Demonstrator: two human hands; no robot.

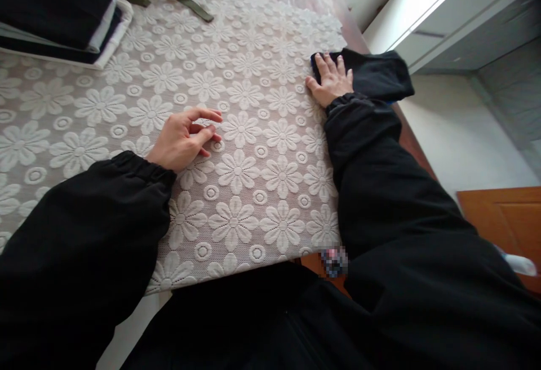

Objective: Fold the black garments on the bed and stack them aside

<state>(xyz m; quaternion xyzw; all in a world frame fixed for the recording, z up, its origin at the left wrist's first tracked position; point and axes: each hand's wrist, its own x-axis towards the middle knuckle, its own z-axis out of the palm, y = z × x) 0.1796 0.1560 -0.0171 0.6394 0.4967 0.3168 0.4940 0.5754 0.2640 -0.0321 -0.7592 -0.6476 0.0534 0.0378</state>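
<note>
One dark cloth (380, 74) lies under the right hand (332, 79), its open grip pressing flat.

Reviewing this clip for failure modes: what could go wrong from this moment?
1. The dark cloth lies at the table's right edge, partly overhanging; under the flat right hand it might slide off.
2. The lace tablecloth lies loose beneath both hands; the left hand, fingertips resting on it, could bunch or drag it.
3. A drag could also tug the folded stack at far left.
</note>
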